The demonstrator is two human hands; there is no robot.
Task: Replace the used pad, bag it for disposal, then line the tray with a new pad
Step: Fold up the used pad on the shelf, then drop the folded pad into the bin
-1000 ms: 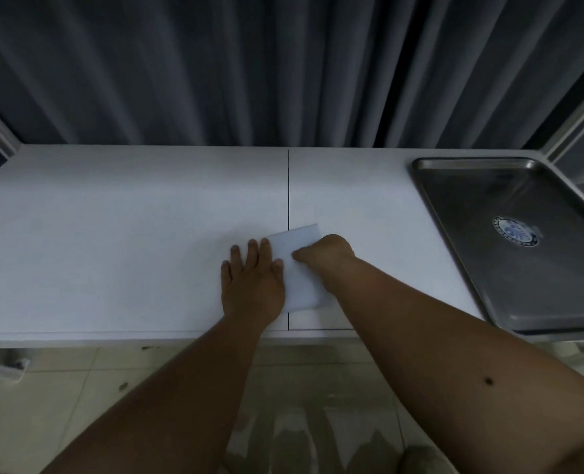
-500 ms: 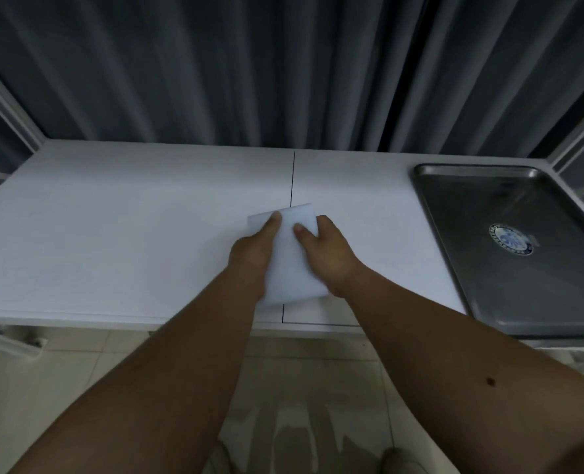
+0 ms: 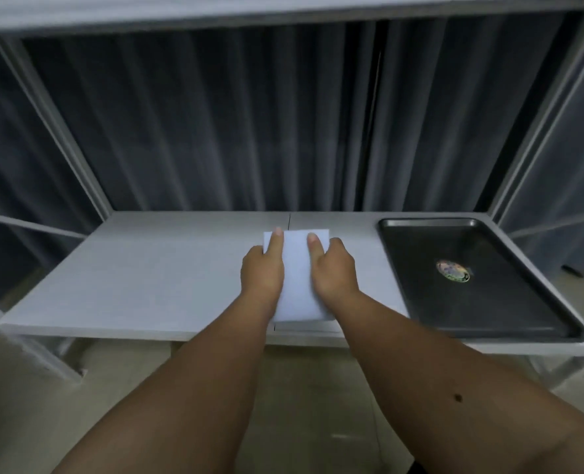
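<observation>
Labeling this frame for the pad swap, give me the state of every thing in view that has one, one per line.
white pad: folded, gripped by both hands above the table.
left hand: grips the pad's left edge, thumb on top.
right hand: grips the pad's right edge, thumb on top.
metal tray: flat on the table's right end, unlined, round sticker inside.
table: bare white top.

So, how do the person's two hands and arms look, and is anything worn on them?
Both forearms are bare; no sleeves show. No gloves, rings, watch or bracelets are visible on the left hand or the right hand. The fingernails are short and unpainted. A small dark mole marks the right forearm.
</observation>
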